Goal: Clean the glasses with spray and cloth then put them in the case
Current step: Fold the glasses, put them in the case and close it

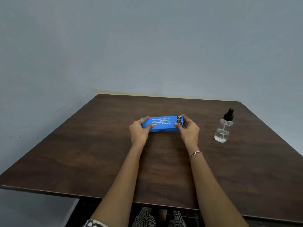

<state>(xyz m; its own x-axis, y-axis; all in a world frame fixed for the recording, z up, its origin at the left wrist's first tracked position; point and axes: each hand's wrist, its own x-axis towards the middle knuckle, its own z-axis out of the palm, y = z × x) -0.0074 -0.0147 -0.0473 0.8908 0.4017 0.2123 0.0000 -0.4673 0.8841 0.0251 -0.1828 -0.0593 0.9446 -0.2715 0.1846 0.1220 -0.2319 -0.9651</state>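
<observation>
A blue glasses case (161, 124) with white lettering on its lid lies closed on the dark wooden table (98, 153), in the middle toward the far side. My left hand (139, 131) grips its left end, thumb on the lid. My right hand (188, 128) grips its right end in the same way. A clear spray bottle (223, 128) with a black pump top stands upright to the right of the case, apart from my hands. No glasses and no cloth are in view.
A plain blue-grey wall rises just behind the table's far edge. The table's near edge (49, 192) runs across the bottom of the view, with patterned clothing (144, 218) showing below it.
</observation>
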